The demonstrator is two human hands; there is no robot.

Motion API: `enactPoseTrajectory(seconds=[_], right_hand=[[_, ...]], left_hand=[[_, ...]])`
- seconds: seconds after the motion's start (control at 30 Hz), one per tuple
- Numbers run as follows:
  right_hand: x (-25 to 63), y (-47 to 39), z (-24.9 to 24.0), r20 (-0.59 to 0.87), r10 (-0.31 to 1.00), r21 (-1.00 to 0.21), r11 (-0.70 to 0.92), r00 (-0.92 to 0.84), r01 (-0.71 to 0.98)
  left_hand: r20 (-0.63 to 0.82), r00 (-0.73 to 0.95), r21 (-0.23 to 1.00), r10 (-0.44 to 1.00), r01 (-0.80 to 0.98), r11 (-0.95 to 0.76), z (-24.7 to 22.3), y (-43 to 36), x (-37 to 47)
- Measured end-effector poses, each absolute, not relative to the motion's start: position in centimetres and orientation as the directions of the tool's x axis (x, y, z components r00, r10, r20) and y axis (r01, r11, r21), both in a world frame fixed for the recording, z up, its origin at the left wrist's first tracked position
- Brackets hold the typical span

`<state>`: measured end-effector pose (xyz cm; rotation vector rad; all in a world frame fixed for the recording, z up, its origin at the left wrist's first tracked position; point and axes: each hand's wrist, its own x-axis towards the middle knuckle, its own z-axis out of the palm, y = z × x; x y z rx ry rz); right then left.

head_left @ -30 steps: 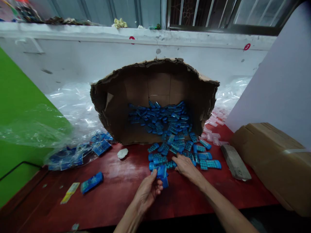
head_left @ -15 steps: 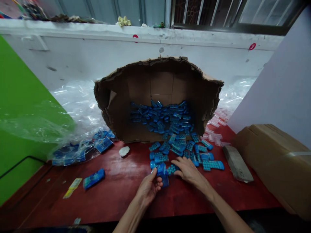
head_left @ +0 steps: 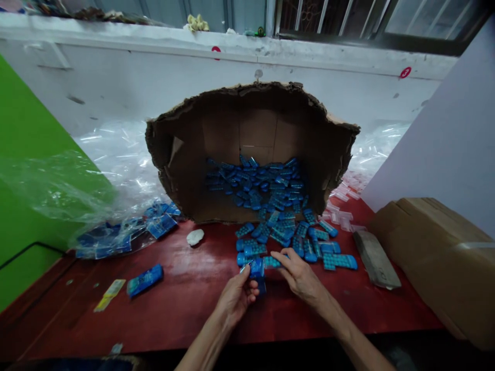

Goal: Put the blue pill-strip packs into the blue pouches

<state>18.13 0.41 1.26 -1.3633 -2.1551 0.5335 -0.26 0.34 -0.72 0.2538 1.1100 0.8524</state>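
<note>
My left hand (head_left: 236, 298) pinches a blue printed sleeve (head_left: 257, 269) between thumb and fingers, low over the red table. In my right hand (head_left: 303, 275) is a clear case of blue beads (head_left: 271, 262), gripped at its right end. The case's left end meets the sleeve's right side; whether it sits inside the sleeve I cannot tell. Just beyond both hands lies a heap of similar bead cases (head_left: 284, 226) with blue ends, spilling from a torn-edged cardboard box (head_left: 257, 123). A blue pack (head_left: 145, 280) lies apart on the left.
Blue sleeves (head_left: 106, 241) lie in clear plastic at the left, near a white lump (head_left: 195, 237) and a yellow-white label (head_left: 110, 294). On the right are clear plastic pieces (head_left: 342, 219), a grey block (head_left: 377, 260) and a brown carton (head_left: 433, 257). The red table (head_left: 185, 314) ends in front.
My right hand has closed on the bead case and lined it up level against the sleeve. My left hand keeps hold of the sleeve. The view has shifted slightly.
</note>
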Motion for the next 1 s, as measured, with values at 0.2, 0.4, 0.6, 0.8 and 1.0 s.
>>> enactPoseTrajectory(seconds=[0.2, 0.4, 0.6, 0.8, 1.0], right_hand=[[17.4, -0.7, 1.6, 0.235, 0.901, -0.584, 0.431, -0.365, 0.688], [17.2, -1.1, 2.0, 0.261, 0.901, -0.610, 0.432, -0.347, 0.664], [16.9, -1.4, 1.8, 0.246, 0.927, -0.705, 0.372, -0.283, 0.603], [17.1, -1.8, 1.9, 0.226, 0.940, -0.744, 0.336, -0.255, 0.577], [16.5, -2.5, 1.1, 0.252, 0.946, -0.747, 0.325, -0.206, 0.579]], left_hand=[[-0.672, 0.181, 0.568, 0.718, -0.496, 0.657, -0.8, 0.2, -0.4], [-0.644, 0.188, 0.599, 0.742, -0.479, 0.642, -0.8, 0.0, -0.3], [-0.578, 0.192, 0.666, 0.793, -0.450, 0.595, -0.4, 0.1, -0.8], [-0.530, 0.211, 0.702, 0.821, -0.434, 0.565, -0.3, 0.0, -1.1], [-0.472, 0.156, 0.784, 0.868, -0.376, 0.494, -0.4, 0.0, -0.4]])
